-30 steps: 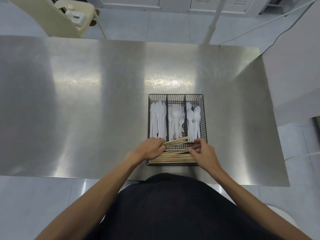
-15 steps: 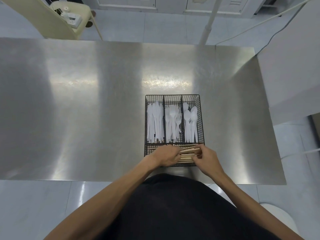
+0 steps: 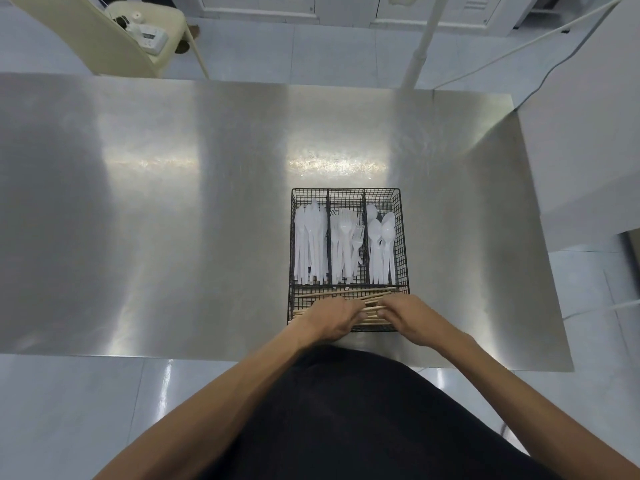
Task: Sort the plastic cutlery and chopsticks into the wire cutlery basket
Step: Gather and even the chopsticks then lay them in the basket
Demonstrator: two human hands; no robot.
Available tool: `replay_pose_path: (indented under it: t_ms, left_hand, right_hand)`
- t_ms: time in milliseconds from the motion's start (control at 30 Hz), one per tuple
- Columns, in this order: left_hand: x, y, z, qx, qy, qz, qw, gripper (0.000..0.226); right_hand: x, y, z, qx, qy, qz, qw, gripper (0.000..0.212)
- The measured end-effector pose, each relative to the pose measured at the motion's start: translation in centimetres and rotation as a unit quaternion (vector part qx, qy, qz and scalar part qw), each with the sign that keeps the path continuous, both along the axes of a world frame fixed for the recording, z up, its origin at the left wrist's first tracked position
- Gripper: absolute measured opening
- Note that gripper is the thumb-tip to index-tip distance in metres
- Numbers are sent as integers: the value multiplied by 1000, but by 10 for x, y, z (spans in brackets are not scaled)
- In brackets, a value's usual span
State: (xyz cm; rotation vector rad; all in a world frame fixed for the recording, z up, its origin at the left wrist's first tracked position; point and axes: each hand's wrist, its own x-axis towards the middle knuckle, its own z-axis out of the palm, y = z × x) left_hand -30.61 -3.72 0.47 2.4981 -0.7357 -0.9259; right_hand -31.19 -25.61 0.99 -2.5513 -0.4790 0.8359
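A black wire cutlery basket [image 3: 402,237] stands on the steel table near its front edge. White plastic knives [image 3: 310,244] fill its left slot, forks [image 3: 346,244] the middle slot and spoons [image 3: 382,244] the right slot. Wooden chopsticks [image 3: 346,293] lie crosswise in the front compartment. My left hand [image 3: 332,317] and my right hand [image 3: 412,315] are both down in that compartment, fingers curled on the chopsticks from either side. The hands hide most of the bundle.
The steel table [image 3: 173,220] stretches wide to the left and behind the basket. A cream chair [image 3: 114,39] with a white device on its seat stands beyond the far edge. A white pole [image 3: 420,43] rises behind, and a white counter [image 3: 588,133] borders the right side.
Both hands have lowered the chopstick bundle from above the basket's divider down into the front compartment, and have drawn closer together over it.
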Motion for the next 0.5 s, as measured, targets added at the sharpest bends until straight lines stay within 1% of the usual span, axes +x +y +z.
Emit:
replay_pose_path:
  t_ms: [100,233,400,500]
  left_hand:
    - [-1,2,-1,5,-14,21,1000,31]
    - [1,13,0,-5,-40,34,999,16]
    - [-3,31,0,4,-115,34,993,18]
    - [-6,39,-1,11,-147,28,989,18]
  right_hand:
    - [2,-1,-5,-52,-46,57,996,27]
    - [6,-4,-6,-91,-79,120,985,26]
    - [9,-5,-6,-120,-121,148,974,18]
    - [11,-1,-3,-147,-122,162,968,17]
